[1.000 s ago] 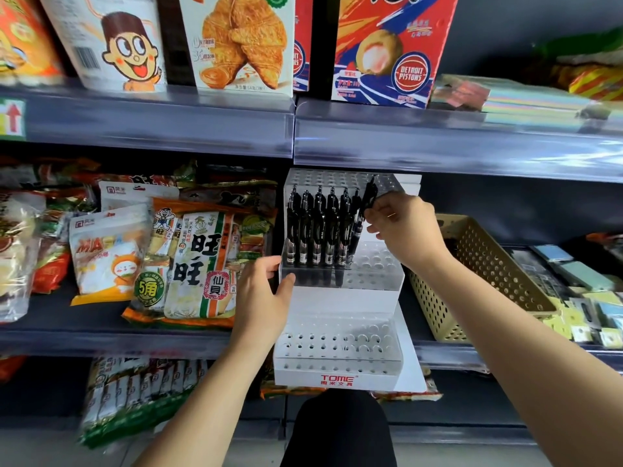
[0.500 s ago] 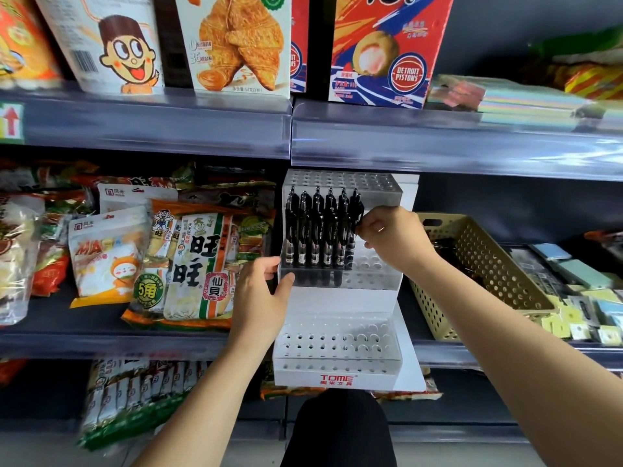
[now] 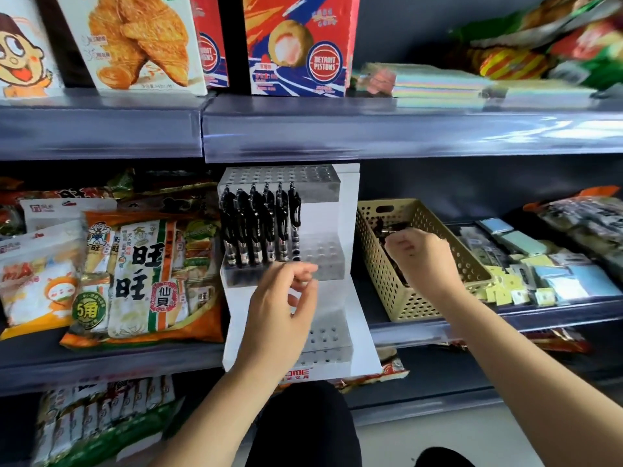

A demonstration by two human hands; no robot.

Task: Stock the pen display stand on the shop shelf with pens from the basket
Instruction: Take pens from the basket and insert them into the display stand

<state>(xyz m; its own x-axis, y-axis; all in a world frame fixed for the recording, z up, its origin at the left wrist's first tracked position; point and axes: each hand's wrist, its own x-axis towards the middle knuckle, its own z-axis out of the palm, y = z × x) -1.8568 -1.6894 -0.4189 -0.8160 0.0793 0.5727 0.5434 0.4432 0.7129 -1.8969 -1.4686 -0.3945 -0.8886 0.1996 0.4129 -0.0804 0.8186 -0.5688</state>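
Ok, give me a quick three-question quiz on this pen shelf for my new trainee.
1. True or false: the basket sits left of the pen display stand.
2. How many black pens stand in the stand? A three, B six, C ten.
3. Fill in: the ___ hand is at the basket.
Key: 1 false, it sits to the right; 2 B; 3 right hand.

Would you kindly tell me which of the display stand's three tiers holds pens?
The middle tier: black pens stand in its left holes, while the top tier and bottom tier show only empty holes.
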